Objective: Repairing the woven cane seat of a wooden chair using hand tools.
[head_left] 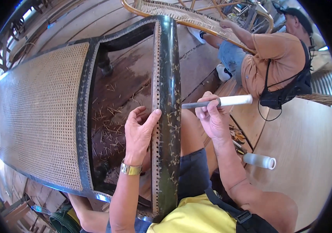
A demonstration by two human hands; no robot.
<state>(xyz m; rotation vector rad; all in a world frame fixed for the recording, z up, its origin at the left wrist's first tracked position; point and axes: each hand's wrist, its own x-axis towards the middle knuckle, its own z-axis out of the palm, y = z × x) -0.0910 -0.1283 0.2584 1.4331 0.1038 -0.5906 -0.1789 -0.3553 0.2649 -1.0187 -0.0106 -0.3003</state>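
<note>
The left hand (139,132) rested on the inner edge of the dark chair frame (168,116), thumb laid along the row of drilled holes, fingers curled loosely and grasping nothing. The right hand (211,118) was closed around a white-handled tool (218,102), held level just beside the frame's outer rail, its grey tip touching or nearly touching the wood; contact could not be confirmed. The frame lay across the person's lap, 1 panel of woven cane (41,112) intact to the left, the near opening bare. A white cylinder (260,160) lay on the wooden floor (302,147). A second person (274,58) sat beyond, handling another cane piece.
</note>
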